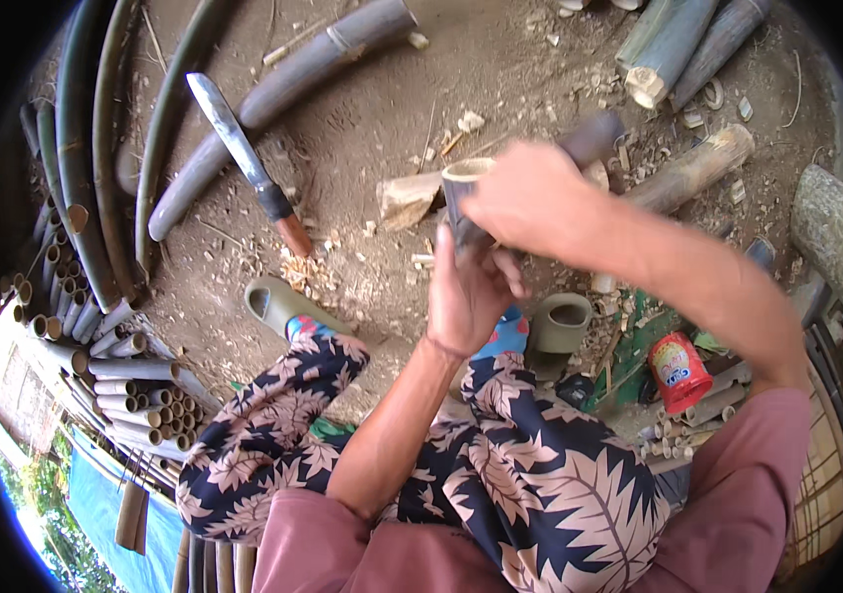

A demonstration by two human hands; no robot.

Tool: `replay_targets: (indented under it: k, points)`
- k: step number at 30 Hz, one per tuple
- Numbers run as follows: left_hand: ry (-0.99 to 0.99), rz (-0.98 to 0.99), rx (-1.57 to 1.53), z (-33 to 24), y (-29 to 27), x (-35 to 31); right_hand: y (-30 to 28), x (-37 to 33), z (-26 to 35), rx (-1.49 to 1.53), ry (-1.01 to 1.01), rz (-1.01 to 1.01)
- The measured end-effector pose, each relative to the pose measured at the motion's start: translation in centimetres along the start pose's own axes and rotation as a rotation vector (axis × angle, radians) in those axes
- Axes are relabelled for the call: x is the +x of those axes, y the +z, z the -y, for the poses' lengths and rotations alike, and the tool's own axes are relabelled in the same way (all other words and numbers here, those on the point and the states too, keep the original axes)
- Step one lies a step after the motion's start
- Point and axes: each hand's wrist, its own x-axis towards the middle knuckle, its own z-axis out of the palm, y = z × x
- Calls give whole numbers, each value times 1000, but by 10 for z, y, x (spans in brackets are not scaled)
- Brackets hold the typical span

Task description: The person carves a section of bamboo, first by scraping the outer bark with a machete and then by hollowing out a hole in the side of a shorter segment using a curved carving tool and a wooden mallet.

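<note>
A short bamboo tube point(461, 183) with a pale cut rim stands up between my hands, above the ground. My left hand point(466, 301) cradles its lower end, thumb raised along the near side and fingers partly behind it. Closed and a little blurred, my right hand point(525, 198) presses against the rim and upper side of the tube. Whatever sits inside its fingers is hidden. Beyond the right hand shows a dark, blurred bamboo length point(591, 138); whether it is held or lying there, I cannot tell.
A large knife point(234, 138) rests across a thick bamboo pole point(318, 69) at the left. Cut bamboo point(669, 49) lies far right. Stacked tubes point(135, 395) fill the left side. A red packet point(678, 371) is at right. Wood chips and green sandals point(278, 301) are on the dirt.
</note>
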Motion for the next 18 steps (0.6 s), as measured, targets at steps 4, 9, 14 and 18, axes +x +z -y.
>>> replay_targets:
  k: [4, 9, 14, 18]
  points:
    - [-96, 67, 913, 11, -7, -46, 66, -74, 20, 339, 189, -275]
    - [217, -47, 1532, 32, -10, -87, 96, -77, 101, 1561, 642, -466]
    - [143, -423, 1792, -17, -45, -105, 86, -15, 111, 1946, 638, -83]
    - [40, -422, 1957, -86, -34, -89, 83, 21, 113, 2189, 614, -194]
